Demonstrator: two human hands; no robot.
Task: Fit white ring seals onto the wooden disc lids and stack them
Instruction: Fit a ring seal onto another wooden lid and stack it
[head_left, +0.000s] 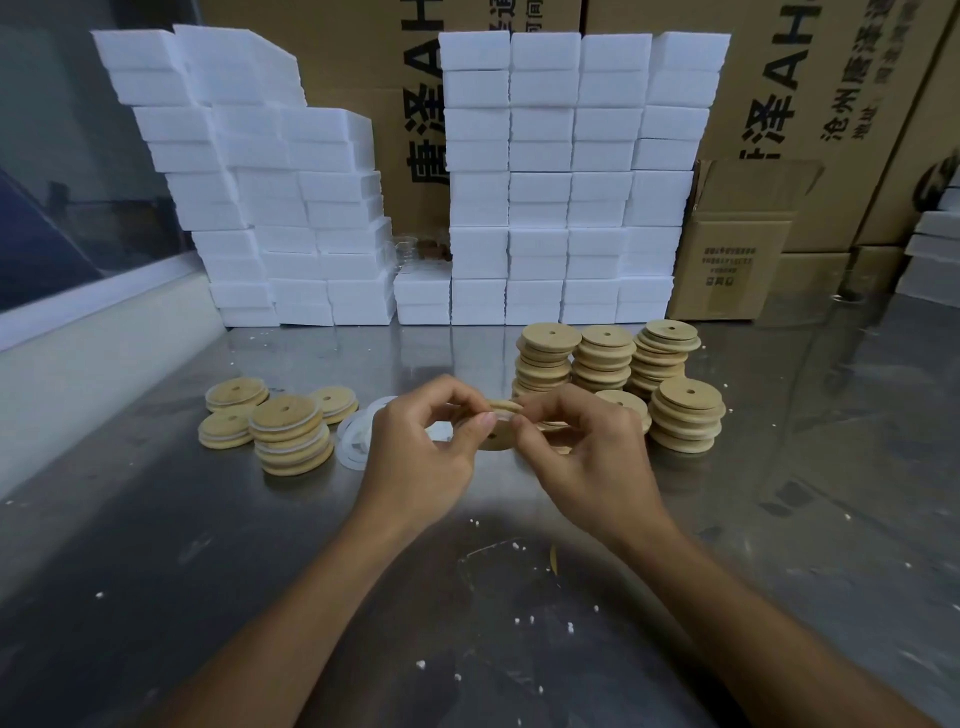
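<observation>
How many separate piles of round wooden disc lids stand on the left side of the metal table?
4: back left pile, front left pile, tallest pile nearest the hands, and one behind it. Hands may hide others.

Both hands cover most of the wooden disc lid (500, 422); cartons (810, 93) at twelve o'clock are cropped, seemingly mid-lettering.

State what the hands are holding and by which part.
Both the left hand and right hand pinch one wooden disc lid by its rim, where a white ring seal sits.
</observation>
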